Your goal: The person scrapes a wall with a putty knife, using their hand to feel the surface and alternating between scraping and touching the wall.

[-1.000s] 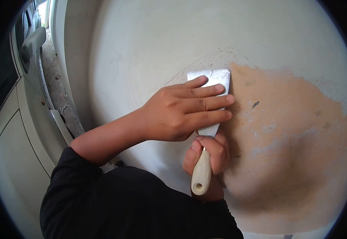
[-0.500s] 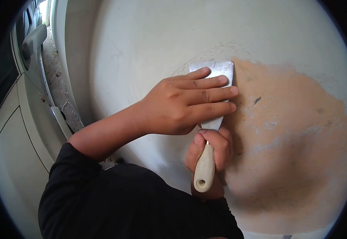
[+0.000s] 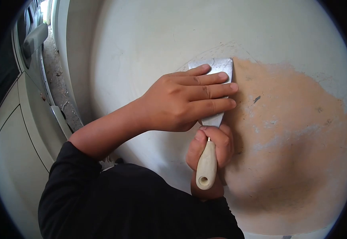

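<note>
Head view looked down on a putty knife (image 3: 215, 75) laid flat against a white car body panel (image 3: 157, 36). The left hand (image 3: 181, 101) lay spread, its fingers (image 3: 217, 88) pressed flat across the metal blade, so only the blade's top edge and lower neck showed. Just below it, the right hand (image 3: 213, 149) was wrapped tight around the cream handle (image 3: 206, 169), whose butt end pointed toward the person's black sleeve (image 3: 121, 203). The blade's right edge met a tan patch of body filler (image 3: 293, 131) spreading to the right of both hands. Another vehicle (image 3: 14, 119) stood well off beyond the left forearm.
</note>
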Available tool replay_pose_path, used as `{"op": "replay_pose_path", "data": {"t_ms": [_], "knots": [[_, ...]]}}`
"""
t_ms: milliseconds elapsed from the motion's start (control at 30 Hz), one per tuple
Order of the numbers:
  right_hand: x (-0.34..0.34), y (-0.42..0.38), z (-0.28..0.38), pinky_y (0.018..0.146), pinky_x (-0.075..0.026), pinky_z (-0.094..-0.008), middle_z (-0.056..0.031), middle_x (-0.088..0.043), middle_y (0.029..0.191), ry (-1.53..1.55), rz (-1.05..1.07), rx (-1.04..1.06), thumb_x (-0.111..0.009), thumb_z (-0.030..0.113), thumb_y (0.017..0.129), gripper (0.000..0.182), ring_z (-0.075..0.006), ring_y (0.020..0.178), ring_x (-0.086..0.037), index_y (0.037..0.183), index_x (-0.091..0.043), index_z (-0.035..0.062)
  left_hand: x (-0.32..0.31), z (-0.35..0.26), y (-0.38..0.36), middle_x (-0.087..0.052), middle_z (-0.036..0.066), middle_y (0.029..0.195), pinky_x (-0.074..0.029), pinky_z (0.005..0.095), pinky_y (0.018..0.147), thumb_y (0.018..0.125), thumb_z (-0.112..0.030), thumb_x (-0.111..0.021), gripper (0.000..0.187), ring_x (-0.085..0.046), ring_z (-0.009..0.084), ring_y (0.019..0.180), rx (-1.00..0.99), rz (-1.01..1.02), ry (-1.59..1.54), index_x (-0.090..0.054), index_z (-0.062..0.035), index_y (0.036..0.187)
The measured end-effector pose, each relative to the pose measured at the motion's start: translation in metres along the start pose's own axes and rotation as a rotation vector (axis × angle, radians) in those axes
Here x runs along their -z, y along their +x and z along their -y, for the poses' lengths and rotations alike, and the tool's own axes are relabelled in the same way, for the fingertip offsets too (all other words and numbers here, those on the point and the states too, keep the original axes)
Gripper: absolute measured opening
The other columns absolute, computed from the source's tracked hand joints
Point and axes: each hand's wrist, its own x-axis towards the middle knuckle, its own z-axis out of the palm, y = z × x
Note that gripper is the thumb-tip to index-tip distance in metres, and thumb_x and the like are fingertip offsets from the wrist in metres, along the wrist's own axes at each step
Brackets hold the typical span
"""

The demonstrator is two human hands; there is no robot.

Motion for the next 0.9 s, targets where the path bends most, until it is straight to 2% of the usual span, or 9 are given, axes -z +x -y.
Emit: {"op": "replay_pose_path", "data": {"t_ms": [100, 200, 333, 433, 500, 600, 667, 733, 900], "knots": [[0.002, -0.011, 0.003, 0.059, -0.053, -0.0373, -0.0132, -0.059, 0.082, 0.056, 0.033, -0.056, -0.068, 0.008, 0.096, 0.009, -0.0289, 0.069, -0.063, 0.097, -0.062, 0.0008, 0.0, -0.004, -0.01, -0.073, 0.01, 0.13, -0.049, 0.0471, 0.114, 0.083, -0.009, -0.076, 0.035, -0.069, 0.0278, 0.125, 0.0, 0.046, 0.038, -0.078, -0.0133, 0.118], [-0.007, -0.011, -0.002, 0.061, -0.054, -0.038, -0.0141, -0.06, 0.083, 0.062, -0.015, 0.026, -0.068, 0.008, 0.096, 0.009, -0.0301, 0.071, -0.064, 0.097, -0.062, 0.0009, -0.002, -0.003, -0.014, -0.074, 0.009, 0.13, -0.049, 0.047, 0.114, 0.083, -0.01, -0.077, 0.036, -0.067, 0.0274, 0.127, -0.006, 0.0, 0.027, -0.078, -0.0148, 0.118], [0.004, -0.008, 0.008, 0.064, -0.056, -0.0393, -0.0153, -0.061, 0.085, 0.028, 0.018, -0.1, -0.068, 0.008, 0.096, 0.009, -0.0323, 0.075, -0.066, 0.097, -0.062, 0.0008, 0.001, -0.003, -0.002, -0.074, 0.009, 0.13, -0.049, 0.047, 0.114, 0.085, -0.01, -0.075, 0.035, -0.067, 0.0273, 0.127, -0.016, 0.021, -0.013, -0.078, -0.0151, 0.119], [0.001, -0.014, 0.003, 0.063, -0.055, -0.0394, -0.0152, -0.061, 0.085, 0.053, 0.038, -0.035, -0.067, 0.008, 0.095, 0.009, -0.0319, 0.075, -0.065, 0.095, -0.062, 0.0008, -0.002, -0.011, -0.017, -0.074, 0.01, 0.129, -0.05, 0.0472, 0.112, 0.085, -0.009, -0.074, 0.033, -0.068, 0.0288, 0.126, 0.025, 0.03, 0.028, -0.078, -0.0136, 0.117], [-0.007, -0.009, -0.003, 0.057, -0.052, -0.0354, -0.0142, -0.06, 0.08, 0.057, -0.009, 0.064, -0.064, 0.01, 0.095, 0.011, -0.0273, 0.064, -0.061, 0.097, -0.059, 0.0004, 0.0, -0.006, -0.012, -0.074, 0.01, 0.129, -0.05, 0.0471, 0.113, 0.085, -0.009, -0.074, 0.033, -0.068, 0.0283, 0.126, 0.023, 0.018, 0.019, -0.078, -0.0137, 0.117], [-0.001, -0.006, 0.004, 0.058, -0.053, -0.0363, -0.0151, -0.06, 0.081, -0.001, 0.031, 0.004, -0.063, 0.01, 0.095, 0.012, -0.0277, 0.064, -0.062, 0.097, -0.059, -0.0005, 0.002, -0.006, -0.011, -0.074, 0.01, 0.129, -0.05, 0.0467, 0.113, 0.085, -0.01, -0.075, 0.033, -0.068, 0.0274, 0.126, 0.029, 0.019, -0.016, -0.078, -0.0132, 0.117], [-0.001, -0.017, 0.004, 0.061, -0.055, -0.0369, -0.0163, -0.062, 0.083, -0.013, 0.067, 0.004, -0.064, 0.01, 0.095, 0.012, -0.0286, 0.067, -0.064, 0.096, -0.059, -0.0006, 0.0, -0.007, -0.02, -0.074, 0.01, 0.129, -0.05, 0.0466, 0.112, 0.085, -0.01, -0.074, 0.032, -0.069, 0.0278, 0.125, 0.002, 0.05, 0.022, -0.078, -0.0125, 0.117], [-0.01, -0.018, 0.001, 0.061, -0.054, -0.0385, -0.014, -0.06, 0.083, 0.039, -0.014, 0.036, -0.068, 0.008, 0.094, 0.009, -0.0308, 0.071, -0.064, 0.096, -0.063, 0.0013, 0.0, -0.003, -0.019, -0.074, 0.01, 0.129, -0.05, 0.0466, 0.112, 0.086, -0.009, -0.073, 0.031, -0.069, 0.028, 0.124, -0.001, 0.033, 0.032, -0.078, -0.012, 0.117], [-0.006, -0.02, 0.004, 0.062, -0.055, -0.0397, -0.0138, -0.06, 0.085, 0.043, 0.029, -0.039, -0.067, 0.007, 0.095, 0.007, -0.0334, 0.075, -0.066, 0.095, -0.062, 0.0016, 0.001, -0.003, -0.02, -0.074, 0.009, 0.13, -0.048, 0.0467, 0.114, 0.087, -0.01, -0.072, 0.031, -0.067, 0.0273, 0.127, 0.011, 0.047, -0.028, -0.078, -0.0132, 0.117]]}}
